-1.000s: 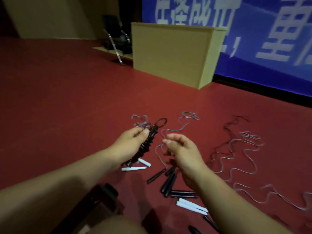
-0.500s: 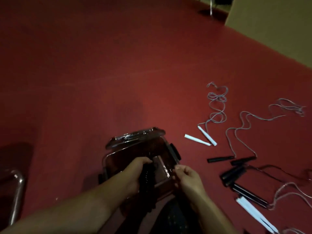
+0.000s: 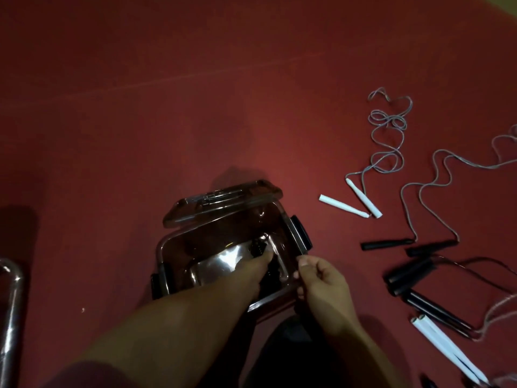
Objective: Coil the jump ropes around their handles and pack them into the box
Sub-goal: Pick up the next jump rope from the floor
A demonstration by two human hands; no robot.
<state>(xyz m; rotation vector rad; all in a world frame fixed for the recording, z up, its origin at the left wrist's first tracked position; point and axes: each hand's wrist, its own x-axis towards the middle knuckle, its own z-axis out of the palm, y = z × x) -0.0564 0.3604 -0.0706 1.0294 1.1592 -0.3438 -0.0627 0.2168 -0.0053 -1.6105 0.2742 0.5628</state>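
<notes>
Left hand (image 3: 253, 271) grips one coiled rope (image 3: 258, 247) inside the box (image 3: 291, 239), right hand (image 3: 321, 278) pinches its rim; several loose ropes (image 3: 389, 141) left.

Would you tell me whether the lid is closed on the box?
No, the lid leans open at the far edge of the box.

Red floor (image 3: 140, 107) carries box (image 3: 167, 242), ropes (image 3: 389, 141)
</notes>
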